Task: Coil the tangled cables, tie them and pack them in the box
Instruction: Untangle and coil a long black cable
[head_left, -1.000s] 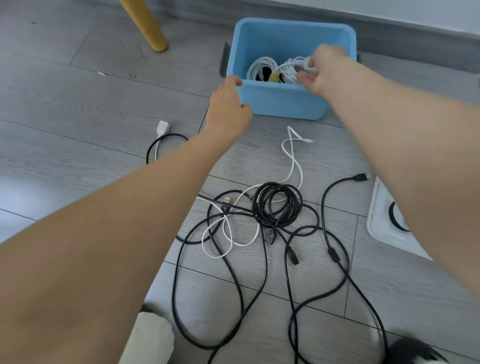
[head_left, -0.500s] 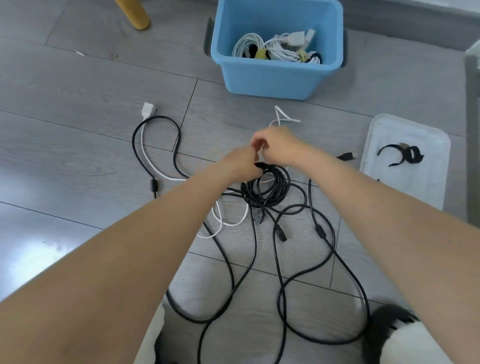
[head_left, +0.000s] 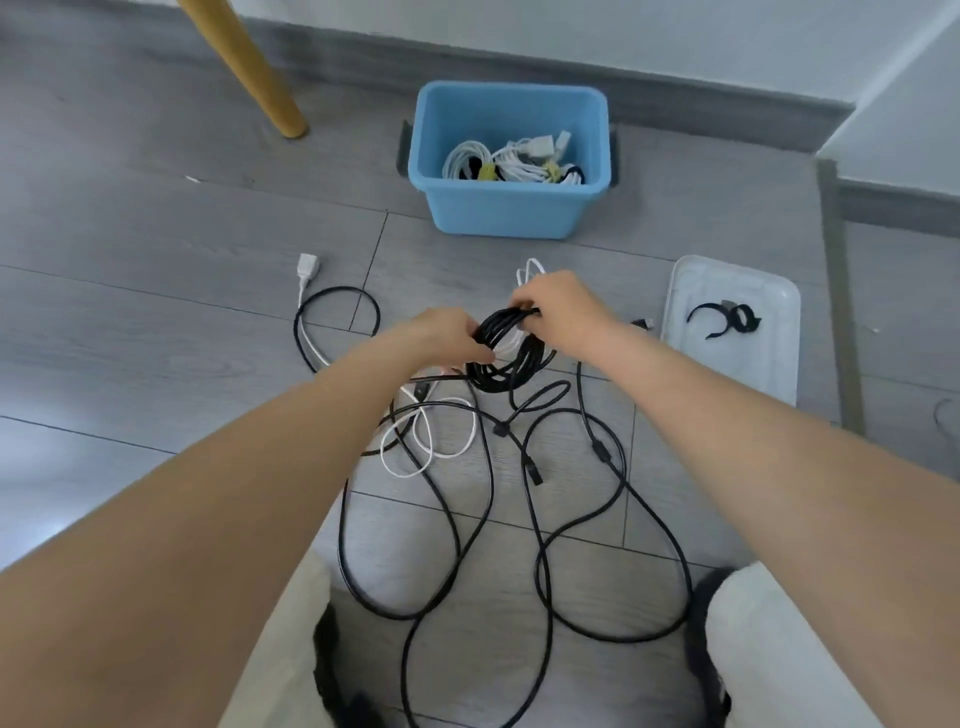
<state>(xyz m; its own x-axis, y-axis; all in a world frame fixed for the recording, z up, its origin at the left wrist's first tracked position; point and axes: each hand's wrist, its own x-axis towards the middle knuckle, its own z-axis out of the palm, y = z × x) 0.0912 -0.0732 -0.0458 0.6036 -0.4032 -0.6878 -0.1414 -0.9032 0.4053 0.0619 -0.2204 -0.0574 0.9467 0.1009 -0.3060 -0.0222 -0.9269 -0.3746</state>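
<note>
A black cable coil (head_left: 511, 358) is lifted off the grey floor between both hands. My left hand (head_left: 441, 335) grips its left side and my right hand (head_left: 558, 309) pinches its top. Long black cables (head_left: 540, 545) trail from it in loose loops toward my knees, tangled with a thin white cable (head_left: 431, 441). A white plug (head_left: 307, 266) lies to the left. The blue box (head_left: 509, 208) stands beyond, holding coiled white cables (head_left: 511, 163) with yellow ties.
A white tray (head_left: 769, 358) at the right holds black straps (head_left: 727, 319). A yellow wooden leg (head_left: 254, 67) stands at the back left. A grey baseboard and wall run behind the box. My knees are at the bottom edge.
Both hands came back from the blue box to the floor, took hold of the black coil and lifted it. The view has tilted upward since half a second ago.
</note>
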